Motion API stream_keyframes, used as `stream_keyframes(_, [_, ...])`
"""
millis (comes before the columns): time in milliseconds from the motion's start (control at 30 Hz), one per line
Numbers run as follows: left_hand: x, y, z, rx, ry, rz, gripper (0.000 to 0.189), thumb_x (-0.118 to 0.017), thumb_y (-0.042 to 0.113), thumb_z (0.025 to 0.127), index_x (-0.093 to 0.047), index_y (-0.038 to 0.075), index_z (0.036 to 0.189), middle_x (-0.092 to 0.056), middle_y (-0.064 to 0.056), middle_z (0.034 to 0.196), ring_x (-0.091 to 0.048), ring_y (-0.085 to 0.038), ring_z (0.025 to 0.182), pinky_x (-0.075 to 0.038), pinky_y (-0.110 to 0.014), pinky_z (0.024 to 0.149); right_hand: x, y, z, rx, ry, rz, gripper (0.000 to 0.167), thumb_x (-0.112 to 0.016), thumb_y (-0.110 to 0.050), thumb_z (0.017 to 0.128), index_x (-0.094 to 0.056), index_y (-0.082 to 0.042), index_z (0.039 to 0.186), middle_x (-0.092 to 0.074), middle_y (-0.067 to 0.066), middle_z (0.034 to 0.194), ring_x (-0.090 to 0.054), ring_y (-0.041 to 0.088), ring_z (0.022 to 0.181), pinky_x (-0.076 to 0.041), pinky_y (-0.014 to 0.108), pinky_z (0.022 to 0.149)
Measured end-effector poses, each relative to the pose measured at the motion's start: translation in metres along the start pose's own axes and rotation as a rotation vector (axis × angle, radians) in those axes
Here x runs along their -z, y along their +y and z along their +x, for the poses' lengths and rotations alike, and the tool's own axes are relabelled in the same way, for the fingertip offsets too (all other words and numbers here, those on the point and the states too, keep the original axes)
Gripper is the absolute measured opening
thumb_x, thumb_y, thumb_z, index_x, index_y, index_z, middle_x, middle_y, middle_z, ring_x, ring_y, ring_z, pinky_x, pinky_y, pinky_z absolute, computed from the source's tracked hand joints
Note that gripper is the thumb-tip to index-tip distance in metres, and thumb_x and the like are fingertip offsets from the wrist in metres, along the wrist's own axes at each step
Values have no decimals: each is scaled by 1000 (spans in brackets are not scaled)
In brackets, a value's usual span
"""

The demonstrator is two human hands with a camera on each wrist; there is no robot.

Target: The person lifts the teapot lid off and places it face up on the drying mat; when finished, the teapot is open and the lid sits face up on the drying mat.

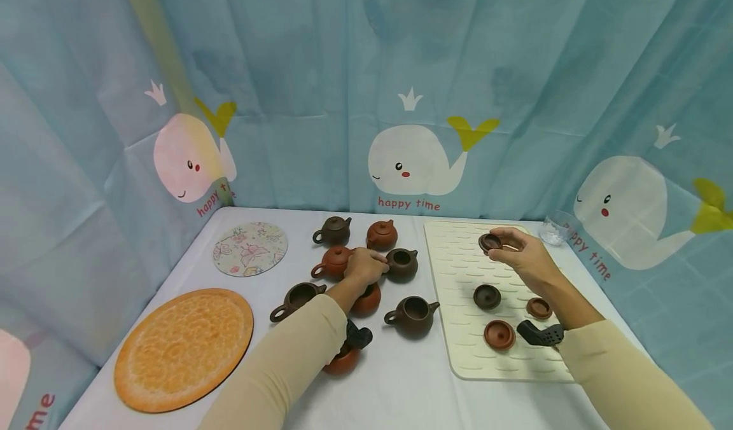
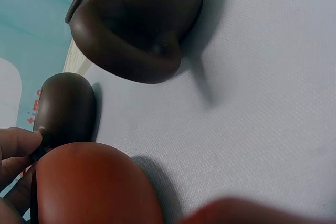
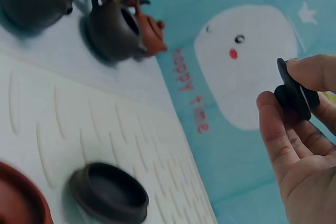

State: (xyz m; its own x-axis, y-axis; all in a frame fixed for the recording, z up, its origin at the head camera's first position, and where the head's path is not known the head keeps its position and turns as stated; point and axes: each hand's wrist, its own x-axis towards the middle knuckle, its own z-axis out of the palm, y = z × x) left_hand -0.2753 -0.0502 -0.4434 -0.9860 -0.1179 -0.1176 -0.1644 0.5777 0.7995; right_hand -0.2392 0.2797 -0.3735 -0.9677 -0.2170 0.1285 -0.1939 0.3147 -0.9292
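My left hand [image 1: 364, 270] pinches the handle of a dark brown lidless teapot [image 1: 404, 266]; the left wrist view shows fingertips on that teapot [image 2: 65, 106]. Above the back of the cream mat, my right hand [image 1: 529, 261] holds a dark brown teapot lid [image 1: 488, 243] between thumb and fingers. That lid [image 3: 293, 92] is tilted on edge in the right wrist view. Lying on the mat are a dark lid [image 1: 487, 298], a red-brown lid [image 1: 500, 336] and a smaller reddish lid [image 1: 539, 308]. A red teapot [image 1: 368, 300] stands below my left hand, partly hidden.
Lidded teapots, one dark [image 1: 335, 231] and two red [image 1: 382, 235], stand at the back. Open dark teapots [image 1: 415, 317] flank the left forearm, which partly covers another red pot [image 1: 342, 362]. The cream mat [image 1: 458, 360], a glass [image 1: 555, 229] and round mats [image 1: 183, 350] lie around.
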Motion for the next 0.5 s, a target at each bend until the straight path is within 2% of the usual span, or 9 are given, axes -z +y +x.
stream_keyframes(133, [0, 1, -1, -6, -4, 5, 4, -78, 18, 81, -78, 18, 85, -68, 0, 97, -59, -25, 101, -44, -46, 84, 12, 9, -5, -11, 40, -56, 56, -70, -21, 90, -46, 1, 136, -56, 12, 117, -54, 7, 108, -48, 22, 83])
stream_keyframes(267, [1, 1, -2, -6, -3, 8, 4, -77, 18, 81, -78, 19, 85, -69, 1, 96, -60, -24, 100, -45, -45, 84, 22, 16, -8, -27, 63, -89, 57, -69, -22, 91, -45, 1, 137, -55, 17, 121, -52, 7, 109, -47, 22, 83])
stream_keyframes(500, [1, 2, -2, 3, -7, 6, 5, -78, 18, 81, -78, 19, 87, -69, 1, 97, -59, -25, 103, -44, -47, 86, 40, 34, -13, -76, 90, -175, 61, -67, -22, 93, -40, 3, 141, -53, 21, 123, -55, 1, 99, -48, 27, 82])
